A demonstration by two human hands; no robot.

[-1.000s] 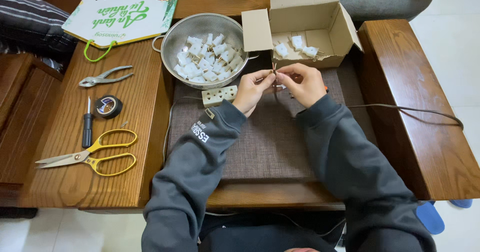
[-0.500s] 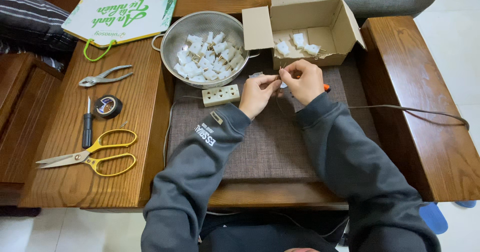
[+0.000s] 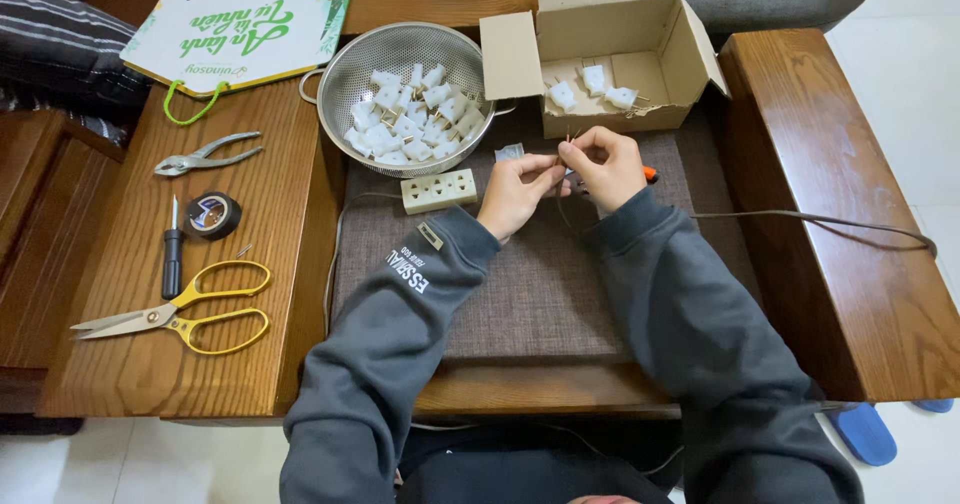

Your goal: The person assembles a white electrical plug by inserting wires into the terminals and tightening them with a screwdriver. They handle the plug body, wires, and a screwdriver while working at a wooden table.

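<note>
My left hand point(image 3: 518, 192) and my right hand point(image 3: 603, 164) meet above the grey-brown mat point(image 3: 540, 284), fingertips pinched together on a thin brown wire point(image 3: 800, 220) whose bare copper ends stick up between them. The wire trails off to the right over the wooden armrest. A small white plug part point(image 3: 509, 152) lies just left of my fingers. An orange-tipped tool point(image 3: 649, 173) pokes out from behind my right hand. A white power strip point(image 3: 438, 191) lies beside my left hand.
A metal colander point(image 3: 340, 84) holds several white plug parts, and an open cardboard box point(image 3: 610, 64) holds a few more. On the left wooden surface lie pliers point(image 3: 205, 154), a tape roll point(image 3: 212, 214), a screwdriver point(image 3: 173, 256) and yellow scissors point(image 3: 180, 319). A green paper bag point(image 3: 240, 19) lies at the back.
My hands have stayed together over the mat, with the fingers shifting slightly on the wire. Nothing else on the surfaces has moved.
</note>
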